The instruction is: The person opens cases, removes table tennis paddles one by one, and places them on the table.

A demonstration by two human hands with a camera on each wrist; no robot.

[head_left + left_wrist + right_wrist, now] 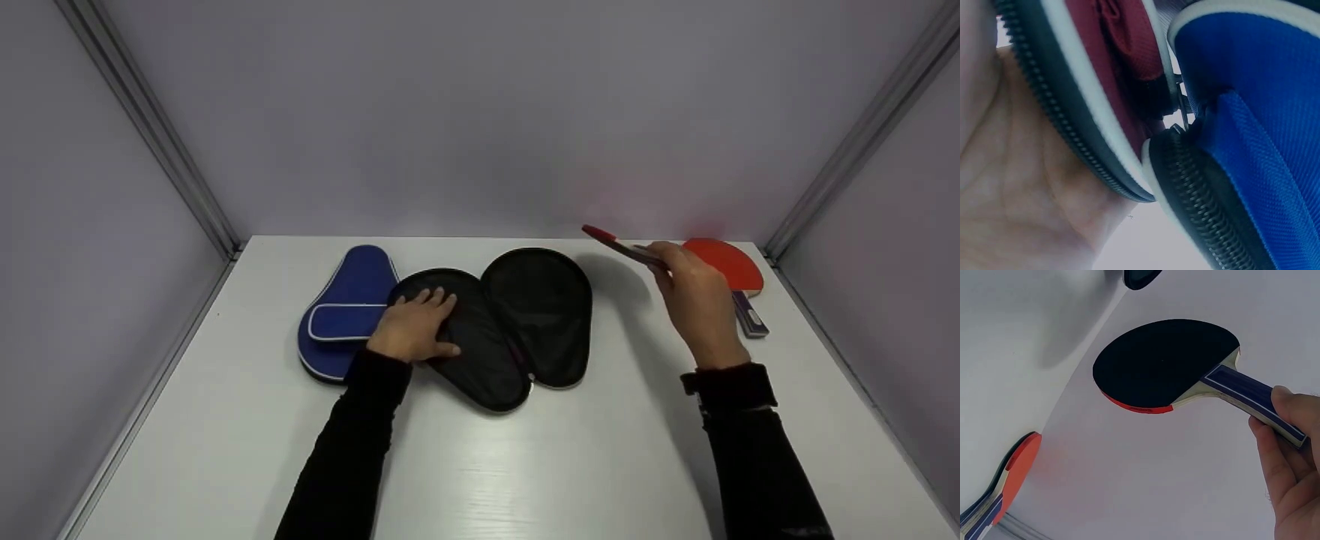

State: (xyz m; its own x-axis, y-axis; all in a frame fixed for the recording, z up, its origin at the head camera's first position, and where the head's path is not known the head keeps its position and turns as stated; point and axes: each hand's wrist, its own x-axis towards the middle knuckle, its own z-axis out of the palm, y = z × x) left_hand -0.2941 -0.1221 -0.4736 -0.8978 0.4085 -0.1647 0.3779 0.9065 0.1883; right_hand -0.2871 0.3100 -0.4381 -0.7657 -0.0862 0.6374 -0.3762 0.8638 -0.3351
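Note:
A zippered table tennis bat case (536,319) lies unfolded on the table, its black lining facing up. Spread fingers of my left hand (412,326) rest on the lining of its left half. In the left wrist view the case's maroon outside (1092,28) shows beside the palm. My right hand (697,307) holds a table tennis bat (1165,363) by the end of its blue-and-wood handle, raised above the table to the right of the case. The bat's black face shows in the right wrist view; in the head view it appears nearly edge-on.
A closed blue bat case (364,277) with white piping lies left of the unfolded case, partly under its edge. Another bat (724,262), red side up, lies at the table's back right corner. Grey-white walls enclose the white table (585,465) at the back and sides.

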